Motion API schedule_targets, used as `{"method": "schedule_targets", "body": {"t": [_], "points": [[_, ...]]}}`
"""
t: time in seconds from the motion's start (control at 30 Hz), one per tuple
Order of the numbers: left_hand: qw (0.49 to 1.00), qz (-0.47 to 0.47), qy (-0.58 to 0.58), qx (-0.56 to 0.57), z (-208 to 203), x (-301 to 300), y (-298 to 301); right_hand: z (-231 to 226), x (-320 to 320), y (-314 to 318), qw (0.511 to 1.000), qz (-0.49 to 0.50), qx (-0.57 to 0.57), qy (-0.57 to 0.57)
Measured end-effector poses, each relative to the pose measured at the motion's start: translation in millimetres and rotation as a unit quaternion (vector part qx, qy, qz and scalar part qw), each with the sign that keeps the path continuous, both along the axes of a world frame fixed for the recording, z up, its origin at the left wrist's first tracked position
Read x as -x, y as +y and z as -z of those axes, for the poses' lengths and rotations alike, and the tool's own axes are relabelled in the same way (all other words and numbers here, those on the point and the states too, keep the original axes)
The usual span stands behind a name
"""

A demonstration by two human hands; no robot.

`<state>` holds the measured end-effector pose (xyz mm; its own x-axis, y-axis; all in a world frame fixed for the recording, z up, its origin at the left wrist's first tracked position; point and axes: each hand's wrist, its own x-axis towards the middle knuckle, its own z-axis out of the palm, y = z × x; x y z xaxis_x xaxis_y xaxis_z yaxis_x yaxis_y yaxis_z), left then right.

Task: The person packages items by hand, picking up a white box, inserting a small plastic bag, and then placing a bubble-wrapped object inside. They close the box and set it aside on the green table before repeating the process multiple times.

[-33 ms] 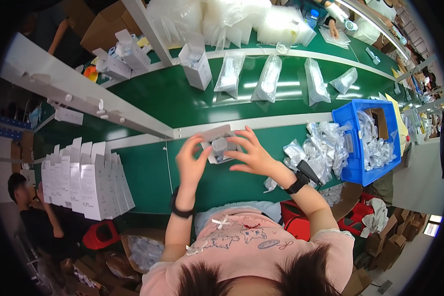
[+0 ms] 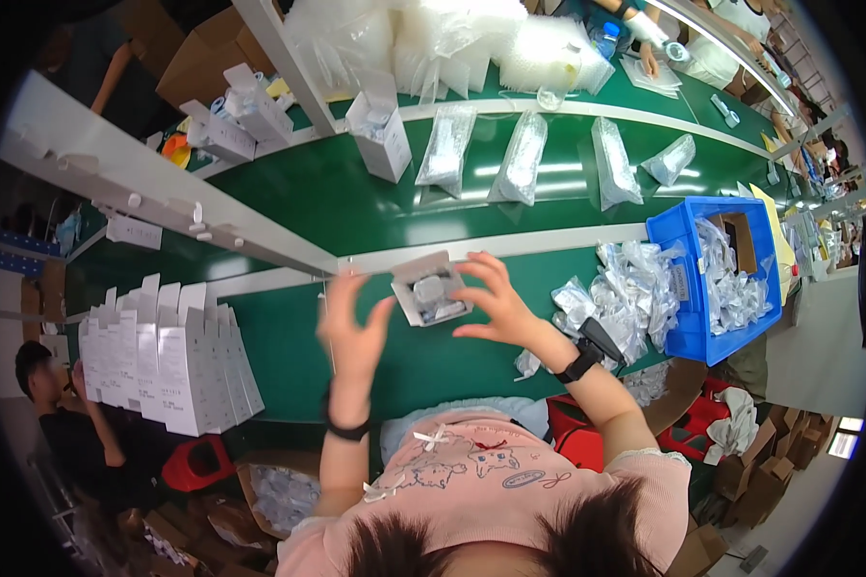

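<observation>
In front of me on the green table stands a small white box with its lid flap up at the far side. Inside it shows a translucent, rounded item in clear wrapping; its exact kind I cannot make out. My left hand is off the box to its left, a little blurred, thumb and fingers spread around nothing. Close by the right wall of the box is my right hand. Its fingers are apart, with the fingertips at the box's edge; whether they touch it is unclear.
Several white boxes with raised flaps stand in rows at the left. To the right lie clear-bagged parts beside a blue bin. Beyond a pale rail, bubble-wrapped packs and an open white box sit on the green surface.
My left hand has let go of the box and moved left. The right hand's fingers have drawn back from inside the box to its right edge.
</observation>
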<state>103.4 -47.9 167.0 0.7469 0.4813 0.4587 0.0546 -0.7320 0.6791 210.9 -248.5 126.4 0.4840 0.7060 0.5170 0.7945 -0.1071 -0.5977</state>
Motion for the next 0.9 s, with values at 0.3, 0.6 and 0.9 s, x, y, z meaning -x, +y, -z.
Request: {"method": "schedule_targets", "body": {"t": [0.3, 0.6, 0.9], "points": [[0.668, -0.436, 0.464, -0.384, -54, 164, 185, 55, -2, 19, 0.951, -0.015, 0.0, 0.308], [0.879, 0.006, 0.475, 0.027, -91, 171, 61, 19, -141, -32, 0.809, 0.339, -0.379, 0.297], [0.776, 0.068, 0.628, -0.008, 39, 33, -44, 79, -257, -53, 0.84, 0.481, -0.228, 0.103]]}}
